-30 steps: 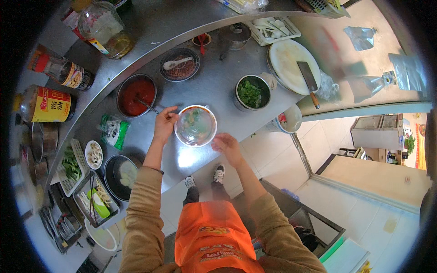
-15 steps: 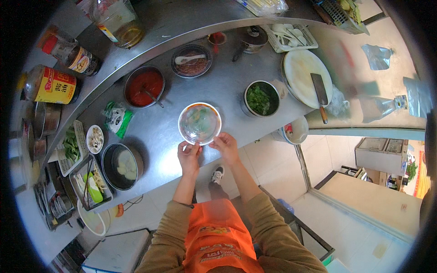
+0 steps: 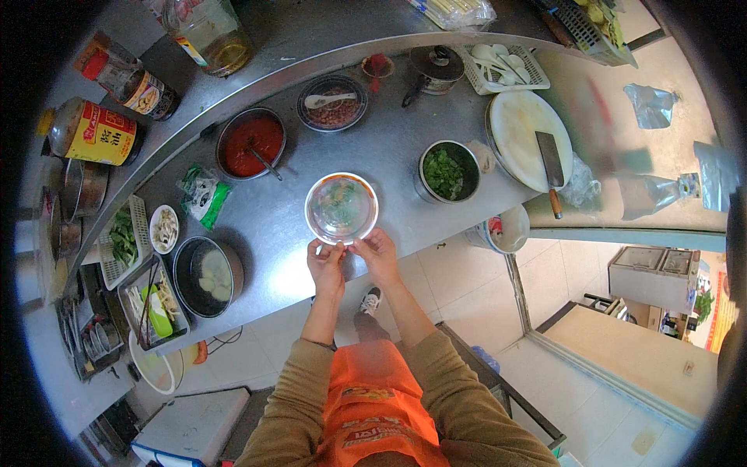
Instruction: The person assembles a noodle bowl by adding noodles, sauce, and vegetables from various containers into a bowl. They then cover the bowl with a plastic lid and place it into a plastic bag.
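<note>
A round white takeaway bowl with a clear domed lid stands near the front edge of the steel counter. Green bits and an orange-red ring of liquid show faintly through the lid. My left hand pinches the near rim, fingers bent and thumb on the edge. Close beside it, my right hand grips the same rim a little to the right. Whether the fingertips hold the lid's lip or the bowl's edge is too small to tell. The right hand is nearest a steel pot of chopped greens.
A pan of red sauce with a ladle and a dish of minced topping lie beyond the bowl. A cleaver rests on the round cutting board at right. At left stands a dark pot with pale pieces in water.
My right hand has slid a little left along the near rim, closer to my left hand. The lidded bowl stays in its place on the counter.
</note>
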The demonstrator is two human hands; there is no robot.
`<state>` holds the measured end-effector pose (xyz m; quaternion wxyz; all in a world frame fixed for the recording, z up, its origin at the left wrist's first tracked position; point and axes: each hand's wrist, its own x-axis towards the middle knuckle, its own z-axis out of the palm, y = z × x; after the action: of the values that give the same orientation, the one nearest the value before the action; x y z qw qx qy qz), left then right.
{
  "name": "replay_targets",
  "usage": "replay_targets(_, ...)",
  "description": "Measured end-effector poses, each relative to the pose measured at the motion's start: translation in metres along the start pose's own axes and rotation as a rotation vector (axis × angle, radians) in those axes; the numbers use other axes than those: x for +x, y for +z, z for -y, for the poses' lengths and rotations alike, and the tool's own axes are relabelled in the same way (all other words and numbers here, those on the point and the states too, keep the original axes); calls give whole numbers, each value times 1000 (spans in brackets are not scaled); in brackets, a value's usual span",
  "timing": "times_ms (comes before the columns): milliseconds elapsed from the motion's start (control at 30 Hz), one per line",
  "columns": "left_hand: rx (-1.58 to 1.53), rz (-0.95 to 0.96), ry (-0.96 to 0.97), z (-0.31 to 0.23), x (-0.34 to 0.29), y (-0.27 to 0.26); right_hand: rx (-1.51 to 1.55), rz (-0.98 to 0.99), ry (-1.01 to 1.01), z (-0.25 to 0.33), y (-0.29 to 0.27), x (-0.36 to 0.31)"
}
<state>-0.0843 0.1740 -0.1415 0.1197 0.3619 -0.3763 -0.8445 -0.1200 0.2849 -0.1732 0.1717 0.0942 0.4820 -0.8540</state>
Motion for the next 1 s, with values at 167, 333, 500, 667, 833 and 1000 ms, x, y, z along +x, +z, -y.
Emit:
replay_targets(167, -39, 33, -3, 2, 6, -5, 49, 3, 53, -2, -1, 2)
replay_targets(333, 167, -3, 23, -3, 5, -7, 29, -14, 128, 12, -15, 10)
replay_targets(500, 1328, 146, 791, -55, -3, 15, -19, -34, 156, 29, -31, 22)
replay_targets(667, 1963, 642, 663, -97, 35, 68, -25, 12, 93, 21, -28, 19)
replay_targets(833, 2072, 651, 524, -99, 37, 88, -6, 15, 68, 17, -24, 18)
replay_targets(1000, 2118, 641, 493, -98, 38, 92, 6, 17, 37, 16, -22, 17)
